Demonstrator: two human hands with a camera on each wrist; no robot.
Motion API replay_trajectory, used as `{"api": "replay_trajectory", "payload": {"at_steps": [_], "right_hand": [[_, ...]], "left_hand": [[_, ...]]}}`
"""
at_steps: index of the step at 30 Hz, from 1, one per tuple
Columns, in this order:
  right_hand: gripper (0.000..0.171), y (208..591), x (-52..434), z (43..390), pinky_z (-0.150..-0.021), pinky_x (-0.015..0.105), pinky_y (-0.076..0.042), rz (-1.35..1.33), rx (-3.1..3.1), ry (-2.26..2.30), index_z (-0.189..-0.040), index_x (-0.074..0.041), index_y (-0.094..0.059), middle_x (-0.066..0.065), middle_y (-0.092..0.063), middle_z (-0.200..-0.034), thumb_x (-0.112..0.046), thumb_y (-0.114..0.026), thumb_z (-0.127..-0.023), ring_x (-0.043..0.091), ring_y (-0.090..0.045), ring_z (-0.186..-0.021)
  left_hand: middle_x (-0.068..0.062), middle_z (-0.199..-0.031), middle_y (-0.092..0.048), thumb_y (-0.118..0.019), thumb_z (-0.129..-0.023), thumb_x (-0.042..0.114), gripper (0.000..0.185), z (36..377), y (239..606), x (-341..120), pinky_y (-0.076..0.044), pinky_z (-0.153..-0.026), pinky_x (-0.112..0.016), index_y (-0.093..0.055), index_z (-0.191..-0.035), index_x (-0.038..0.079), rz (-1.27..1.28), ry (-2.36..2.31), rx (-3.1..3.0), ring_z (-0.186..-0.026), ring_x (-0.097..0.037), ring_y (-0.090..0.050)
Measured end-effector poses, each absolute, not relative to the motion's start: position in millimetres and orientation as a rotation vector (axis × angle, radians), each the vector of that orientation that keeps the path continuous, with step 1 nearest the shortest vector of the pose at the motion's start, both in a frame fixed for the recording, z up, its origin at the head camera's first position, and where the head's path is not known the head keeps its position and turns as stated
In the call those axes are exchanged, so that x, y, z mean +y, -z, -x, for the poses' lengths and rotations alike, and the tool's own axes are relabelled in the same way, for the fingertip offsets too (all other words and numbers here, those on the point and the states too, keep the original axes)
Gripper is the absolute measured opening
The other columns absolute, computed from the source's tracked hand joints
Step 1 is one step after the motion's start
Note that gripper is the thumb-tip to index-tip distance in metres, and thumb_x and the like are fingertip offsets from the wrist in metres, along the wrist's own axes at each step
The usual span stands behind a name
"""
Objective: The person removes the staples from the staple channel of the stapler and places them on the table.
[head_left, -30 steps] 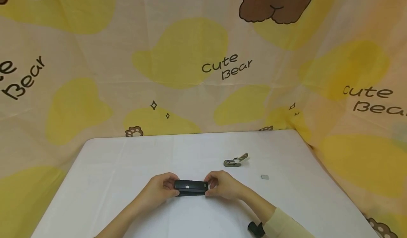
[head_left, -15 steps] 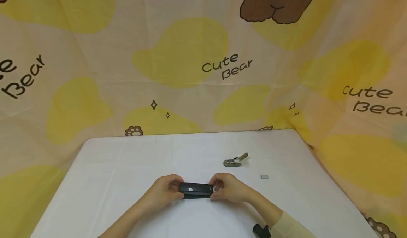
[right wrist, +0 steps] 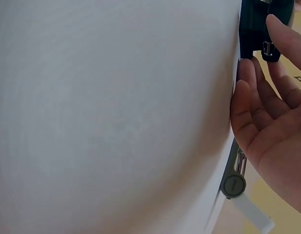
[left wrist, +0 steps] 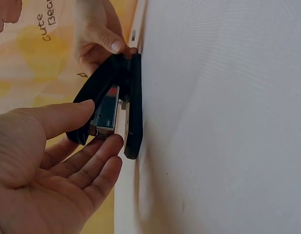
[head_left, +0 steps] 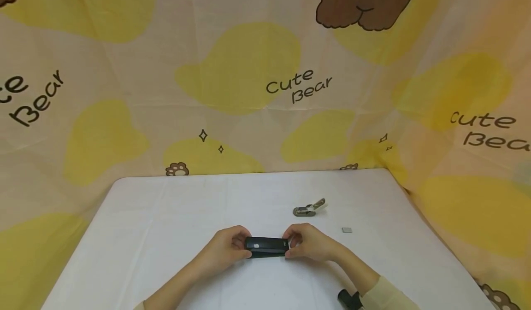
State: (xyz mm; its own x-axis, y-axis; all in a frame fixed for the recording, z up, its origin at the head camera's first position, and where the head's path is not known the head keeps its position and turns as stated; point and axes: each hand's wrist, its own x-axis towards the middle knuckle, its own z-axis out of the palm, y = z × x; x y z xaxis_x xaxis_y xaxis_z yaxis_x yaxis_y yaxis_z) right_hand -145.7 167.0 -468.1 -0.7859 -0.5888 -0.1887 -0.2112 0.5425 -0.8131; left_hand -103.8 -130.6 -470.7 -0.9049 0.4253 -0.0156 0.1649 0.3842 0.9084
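A black stapler [head_left: 266,244] sits low over the white table, held between my two hands. My left hand [head_left: 230,245] pinches its left end; in the left wrist view the thumb [left wrist: 74,117] lies on the top arm and the fingers curl under the metal magazine [left wrist: 107,109]. That view also shows the stapler's base [left wrist: 134,112] spread apart from the top arm. At the other end, my right hand [head_left: 309,243] grips the hinge side between thumb and fingers. In the right wrist view the stapler's rear end [right wrist: 270,51] shows near those fingertips.
Behind the right hand lies a small olive-grey tool with a raised lever [head_left: 307,210]. A small grey rectangular piece [head_left: 346,230] is to its right. A black device [head_left: 348,298] sits by the right sleeve. Patterned cloth [head_left: 232,70] hangs behind the white table [head_left: 186,208].
Both hands and the stapler have shifted to the right together across the head view. The grip at each end looks the same, and the other items stay in place.
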Motion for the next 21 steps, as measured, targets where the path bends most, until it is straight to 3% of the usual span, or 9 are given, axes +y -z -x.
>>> {"api": "replay_trajectory", "payload": {"at_steps": [21], "right_hand": [[0.039, 466.7, 175.0, 145.6, -0.079, 0.025, -0.049, 0.619, 2.299, 1.195, -0.114, -0.007, -0.07, -0.001, -0.067, -0.1, -0.012, -0.09, -0.081, 0.018, -0.063, -0.092]], "left_hand": [[0.0, -0.103, -0.07, -0.083, -0.086, 0.005, 0.036, 105.1, 471.6, -127.2, -0.055, -0.078, -0.027, -0.068, -0.118, 0.005, -0.51, -1.474, 2.422, -0.091, -0.018, -0.065]]}}
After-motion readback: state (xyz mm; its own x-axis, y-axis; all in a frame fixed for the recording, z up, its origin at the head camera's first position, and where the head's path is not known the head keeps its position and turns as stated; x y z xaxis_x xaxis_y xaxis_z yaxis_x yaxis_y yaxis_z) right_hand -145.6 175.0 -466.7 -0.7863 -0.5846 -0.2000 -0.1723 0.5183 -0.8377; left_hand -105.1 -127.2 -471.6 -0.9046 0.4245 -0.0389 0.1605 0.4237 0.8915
